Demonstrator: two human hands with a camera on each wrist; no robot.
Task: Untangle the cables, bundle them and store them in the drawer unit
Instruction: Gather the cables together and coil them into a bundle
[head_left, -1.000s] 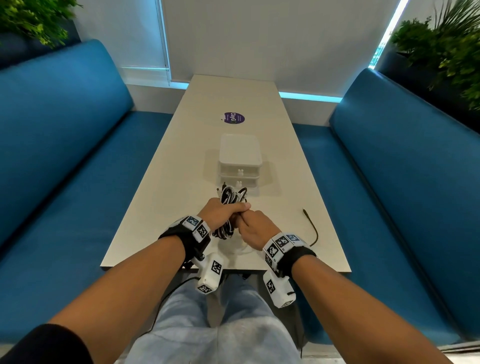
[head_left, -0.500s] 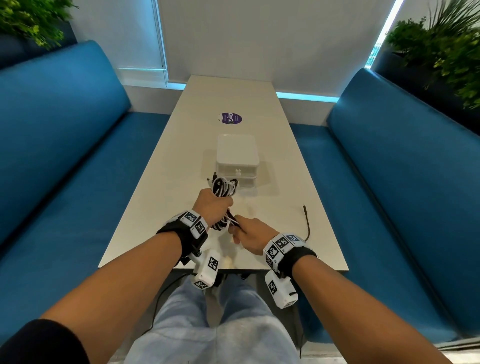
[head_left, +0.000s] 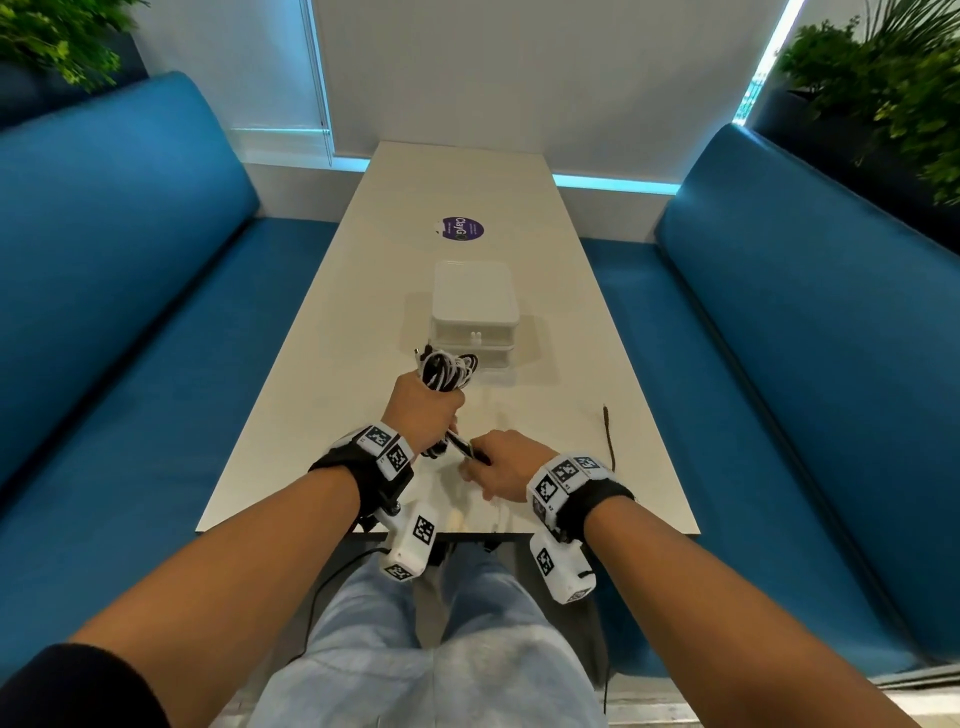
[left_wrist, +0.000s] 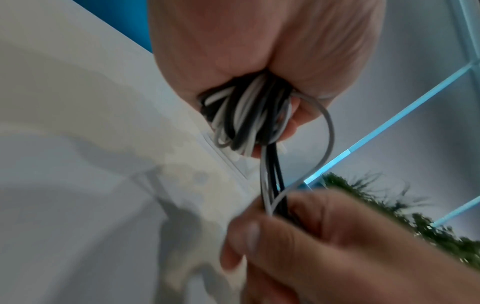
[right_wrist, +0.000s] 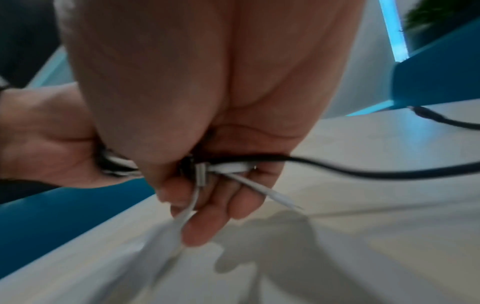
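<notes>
My left hand (head_left: 428, 415) grips a coiled bundle of black and white cables (head_left: 445, 370), whose loops stick out above the fist just in front of the drawer unit (head_left: 475, 306). In the left wrist view the cable bundle (left_wrist: 246, 119) fills the fist. My right hand (head_left: 501, 467) pinches the loose cable ends (head_left: 462, 446) that run taut from the bundle. The right wrist view shows white plugs (right_wrist: 228, 167) and a black cord (right_wrist: 363, 170) held in the fingers (right_wrist: 202, 222). The small white drawer unit has its drawers closed.
A long white table (head_left: 322, 374) runs between two blue benches (head_left: 130, 291). A dark cord (head_left: 609, 434) lies on the table to the right of my hands. A purple sticker (head_left: 460, 228) sits beyond the drawer unit. Plants (head_left: 893, 88) stand behind the benches.
The hands have come apart: the left one has moved forward and left with the bundle, while the right one has drawn the cable ends back toward me.
</notes>
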